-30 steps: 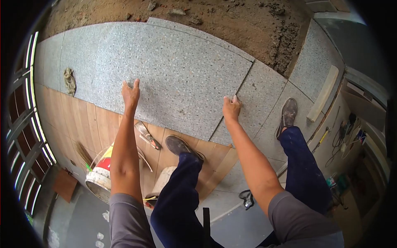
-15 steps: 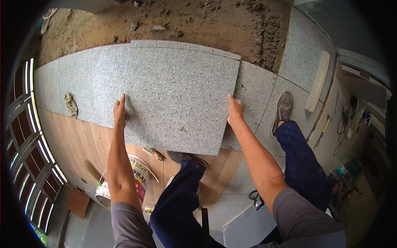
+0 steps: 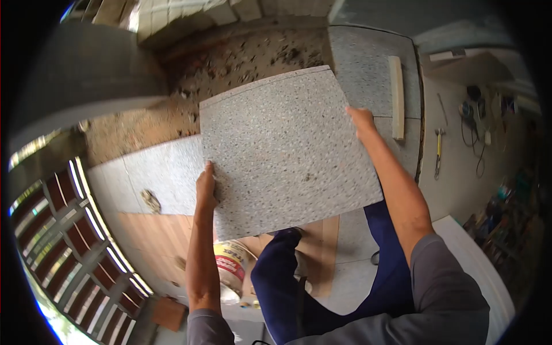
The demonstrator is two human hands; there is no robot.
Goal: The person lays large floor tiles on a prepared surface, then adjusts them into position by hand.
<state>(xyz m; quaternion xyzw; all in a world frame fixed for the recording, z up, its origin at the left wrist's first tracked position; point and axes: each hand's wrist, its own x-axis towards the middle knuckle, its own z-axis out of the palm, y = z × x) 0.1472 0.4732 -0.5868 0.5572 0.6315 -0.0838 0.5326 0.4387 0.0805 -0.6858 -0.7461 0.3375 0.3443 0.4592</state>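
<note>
While speckled slab [image 3: 284,155] lies between, left hand [image 3: 205,185] closed on one side — right hand [image 3: 361,122] clasping opposite.

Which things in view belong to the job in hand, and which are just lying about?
Likely part of the job:
speckled slab, held at opposite edges by left hand and right hand
similar laid slabs
bare dirt

Apparently lying about, untouched:
crumpled cloth
bucket
pale bar
yellow-handled tool
</note>
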